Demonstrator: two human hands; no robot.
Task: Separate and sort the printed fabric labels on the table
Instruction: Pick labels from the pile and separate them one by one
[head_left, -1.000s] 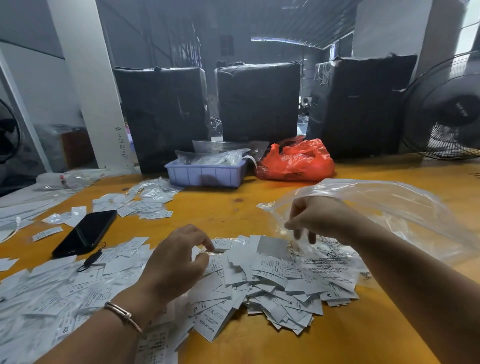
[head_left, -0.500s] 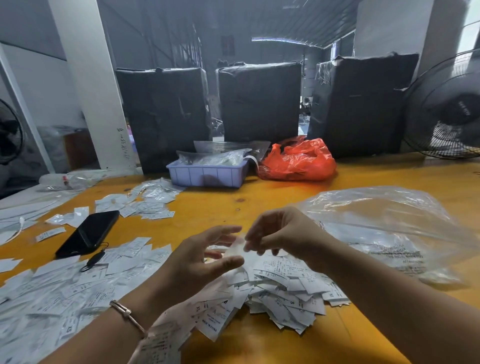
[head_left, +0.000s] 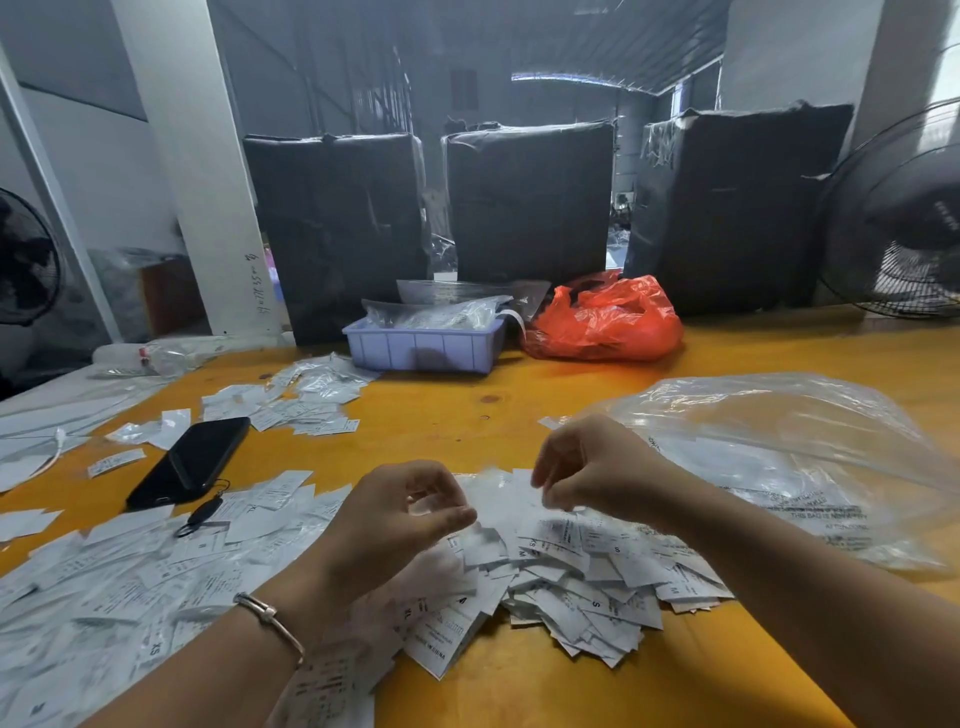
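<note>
**Two hands picking through a heap of printed labels on a yellow bench**

Seen from a head-worn camera, looking down and forward. Clock directions taken across the view, twelve o'clock being the far side.

Widest of all: a yellow wooden bench (head_left: 571, 395) filling the lower two thirds. At twelve o'clock, along its far edge, three tall black-wrapped bales (head_left: 530, 202). At three o'clock, a large crumpled clear plastic bag (head_left: 779, 447), lying just beside the right forearm. At one o'clock, an orange plastic bag (head_left: 602, 322); beside it, at twelve, a lilac plastic tray (head_left: 426, 351) holding clear packets.

From six to nine o'clock, the printed fabric labels (head_left: 597, 577): a thick heap at centre, a flatter spread trailing left, size letters such as S, M and XL readable. At ten o'clock, a small separate pile of labels (head_left: 306, 405). At nine o'clock, a black phone (head_left: 192, 462) among loose labels.

At centre, just above the heap: left hand (head_left: 395, 519), bracelet at the wrist, fingers curled with thumb meeting them, apparently pinching a blurred white label. Right hand (head_left: 592, 467), fingers curled downward over the heap; whether anything is held between them cannot be told.

Likely risks: thin labels clinging together and passing as one; a forearm sweep mixing the heap with the left-hand spread; labels slipping under the clear bag.
</note>
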